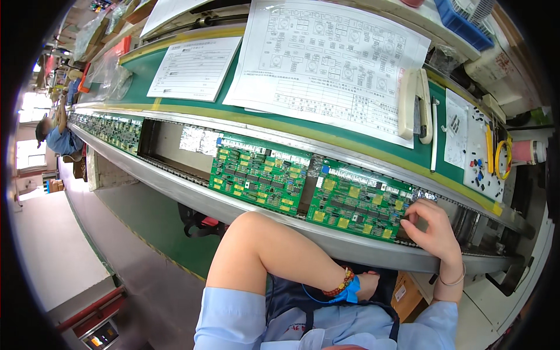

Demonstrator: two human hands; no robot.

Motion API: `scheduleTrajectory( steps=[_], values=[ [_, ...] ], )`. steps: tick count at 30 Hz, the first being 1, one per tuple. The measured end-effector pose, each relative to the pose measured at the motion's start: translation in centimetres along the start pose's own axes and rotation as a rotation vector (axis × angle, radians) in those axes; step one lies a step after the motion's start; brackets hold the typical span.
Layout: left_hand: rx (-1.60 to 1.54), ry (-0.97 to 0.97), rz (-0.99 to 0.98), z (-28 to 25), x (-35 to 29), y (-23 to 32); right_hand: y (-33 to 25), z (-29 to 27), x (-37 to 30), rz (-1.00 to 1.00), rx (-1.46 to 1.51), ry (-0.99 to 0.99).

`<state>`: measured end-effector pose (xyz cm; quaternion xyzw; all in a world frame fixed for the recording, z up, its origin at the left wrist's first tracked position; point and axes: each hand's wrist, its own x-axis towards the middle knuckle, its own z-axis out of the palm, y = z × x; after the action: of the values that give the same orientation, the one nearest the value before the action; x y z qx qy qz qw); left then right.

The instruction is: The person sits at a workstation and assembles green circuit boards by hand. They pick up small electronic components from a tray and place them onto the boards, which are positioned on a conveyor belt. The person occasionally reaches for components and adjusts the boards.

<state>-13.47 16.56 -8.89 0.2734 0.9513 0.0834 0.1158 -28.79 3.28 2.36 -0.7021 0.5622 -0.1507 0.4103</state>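
My right hand (430,226) is at the right edge of a green circuit board (360,201) filled with yellow, black and blue components. Its thumb and fingertips are pinched together there; whatever is between them is too small to make out. Across my body, low over my lap, lies my left forearm. My left hand (367,285) is curled closed, with its palm side hidden. A beaded bracelet and a blue wrist strap (350,290) circle that wrist. To the left, a second green circuit board (256,175) sits in the same conveyor track.
The metal front rail (175,186) runs between me and the boards. Beyond are a printed diagram sheet (326,58), another paper (195,67), a white stapler-like tool (415,108) and a tray of loose components (481,163). More boards (111,129) and another person (61,137) are farther left.
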Motion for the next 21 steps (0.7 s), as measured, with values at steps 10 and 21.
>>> scheduleTrajectory(
  steps=[10, 21],
  values=[
    [-0.078, 0.007, -0.021, -1.1, -0.9, -0.5, -0.2, -0.1, 0.0, 0.02, 0.014, -0.009],
    [-0.053, 0.045, -0.056, -0.5, -0.8, -0.3, 0.2, 0.1, 0.0, -0.013, 0.022, -0.005]
  ],
)
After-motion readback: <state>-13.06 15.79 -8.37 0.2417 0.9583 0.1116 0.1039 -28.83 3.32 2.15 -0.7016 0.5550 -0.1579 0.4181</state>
